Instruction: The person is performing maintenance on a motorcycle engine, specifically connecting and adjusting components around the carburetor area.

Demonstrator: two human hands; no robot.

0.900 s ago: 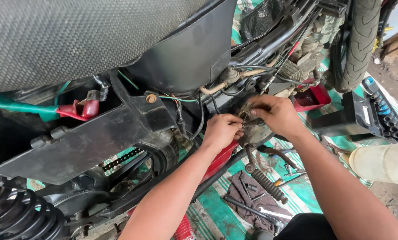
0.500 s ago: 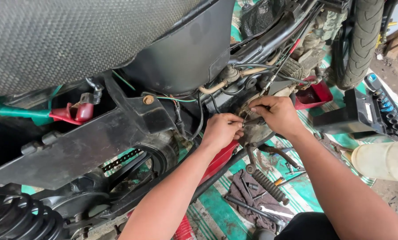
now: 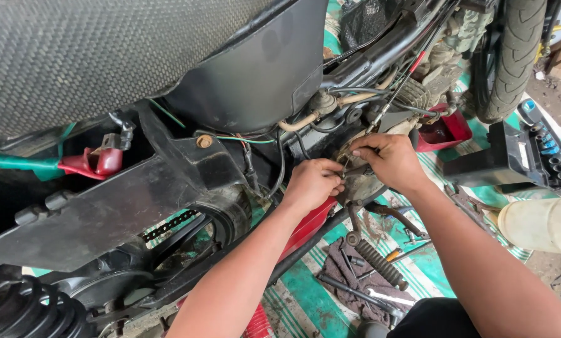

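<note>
A motorcycle lies over a green striped mat (image 3: 311, 294) on a dirt workshop floor, its textured seat (image 3: 99, 56) filling the upper left. At the centre sits the grimy engine side cover (image 3: 358, 183), just right of the black frame panel. The left hand (image 3: 313, 184) curls tight against the cover's left edge, fingers pinched on something too small to make out. The right hand (image 3: 390, 161) arches over the cover from the right, thumb and forefinger pinched narrow on a small metal part (image 3: 345, 158) at its top; what that part is cannot be told. Both forearms reach in from the near edge. Below the hands, a ribbed kick lever (image 3: 380, 264) lies over a dark rag (image 3: 349, 275). To the far right, an open black socket case (image 3: 530, 156) holds a row of sockets, and a red tray (image 3: 446, 133) sits by the front tyre (image 3: 512, 56), its contents hidden.
</note>
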